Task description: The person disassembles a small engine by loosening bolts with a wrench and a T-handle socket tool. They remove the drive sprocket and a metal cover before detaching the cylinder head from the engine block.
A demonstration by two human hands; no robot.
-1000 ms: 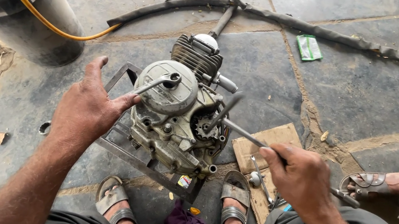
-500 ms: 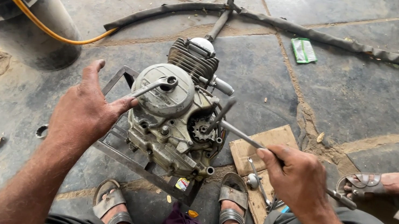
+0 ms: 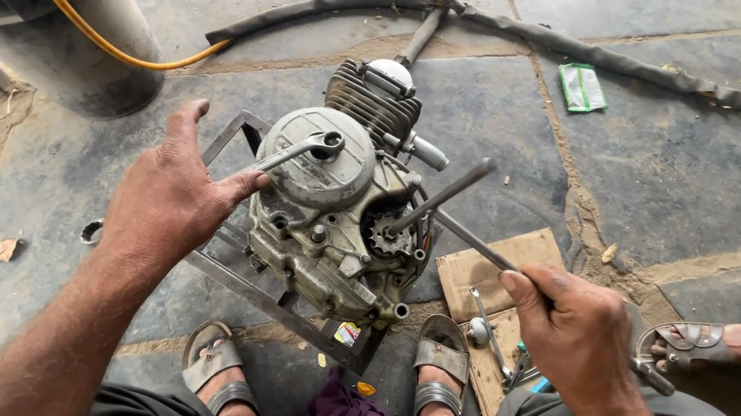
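Barely shifted: left hand gripping wrench on engine; right hand clenching long rod, bracing sprocket.

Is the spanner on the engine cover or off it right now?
On. The spanner has its ring end seated at the middle of the round engine cover, and the left hand grips its handle.
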